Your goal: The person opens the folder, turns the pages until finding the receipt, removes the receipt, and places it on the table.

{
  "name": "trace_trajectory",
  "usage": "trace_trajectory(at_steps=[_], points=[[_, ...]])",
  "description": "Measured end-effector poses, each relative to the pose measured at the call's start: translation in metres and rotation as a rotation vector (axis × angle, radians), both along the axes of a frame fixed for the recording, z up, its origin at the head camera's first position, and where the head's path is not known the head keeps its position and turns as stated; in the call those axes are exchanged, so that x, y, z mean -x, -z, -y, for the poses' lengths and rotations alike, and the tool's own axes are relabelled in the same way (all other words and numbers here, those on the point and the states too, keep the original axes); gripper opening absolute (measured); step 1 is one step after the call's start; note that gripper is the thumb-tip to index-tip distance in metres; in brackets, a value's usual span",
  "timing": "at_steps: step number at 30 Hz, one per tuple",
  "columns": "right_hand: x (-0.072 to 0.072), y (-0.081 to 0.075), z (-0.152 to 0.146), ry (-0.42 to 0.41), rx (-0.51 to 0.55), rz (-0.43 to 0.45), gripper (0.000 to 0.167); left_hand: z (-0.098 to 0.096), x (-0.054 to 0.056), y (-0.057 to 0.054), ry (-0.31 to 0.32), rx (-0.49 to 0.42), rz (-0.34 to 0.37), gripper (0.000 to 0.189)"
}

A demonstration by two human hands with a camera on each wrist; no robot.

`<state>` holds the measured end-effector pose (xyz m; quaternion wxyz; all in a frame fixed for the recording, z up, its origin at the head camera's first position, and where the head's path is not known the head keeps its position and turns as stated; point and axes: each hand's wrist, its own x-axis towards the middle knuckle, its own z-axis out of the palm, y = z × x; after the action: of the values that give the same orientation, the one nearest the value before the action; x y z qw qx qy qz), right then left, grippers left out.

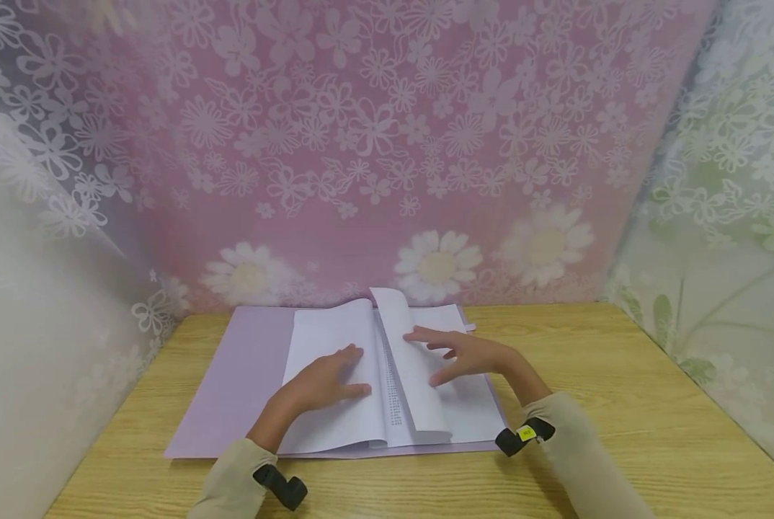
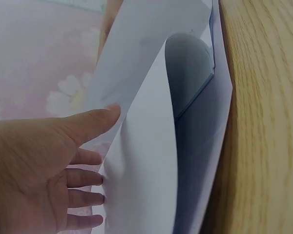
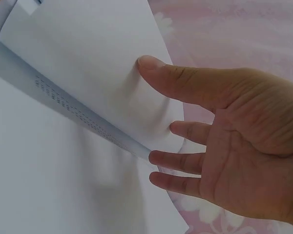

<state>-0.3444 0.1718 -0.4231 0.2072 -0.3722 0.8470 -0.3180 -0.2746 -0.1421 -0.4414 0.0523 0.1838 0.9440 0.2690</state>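
Note:
A lilac folder [image 1: 244, 375] lies spread on the table with white sheets inside. My left hand [image 1: 325, 380] rests on the turned left-hand sheets [image 1: 335, 328], its fingers loosely extended; the left wrist view shows these sheets bulging up along the near edge [image 2: 141, 165]. Over the right half, a sheet [image 1: 408, 360] stands curled up from the stack, with rows of print [image 1: 392, 389] showing beneath it. My right hand [image 1: 468, 355] has spread fingers, the thumb and fingertips right at this sheet. In the right wrist view the thumb [image 3: 154, 66] overlaps its blank side.
The wooden table [image 1: 594, 360] extends on both sides of the folder. Behind it hangs a pink flowered cloth [image 1: 361, 180], with pale flowered sides at left and right. A small tab [image 1: 470, 327] sticks out at the folder's right edge. Black cameras [image 1: 283, 486] sit on both wrists.

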Motion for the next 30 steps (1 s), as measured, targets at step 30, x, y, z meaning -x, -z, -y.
trace_trajectory(at_steps=[30], points=[[-0.012,0.011,0.027,0.041,0.004,-0.067,0.072,-0.012,-0.007,-0.009,0.030,-0.163,-0.083,0.073]])
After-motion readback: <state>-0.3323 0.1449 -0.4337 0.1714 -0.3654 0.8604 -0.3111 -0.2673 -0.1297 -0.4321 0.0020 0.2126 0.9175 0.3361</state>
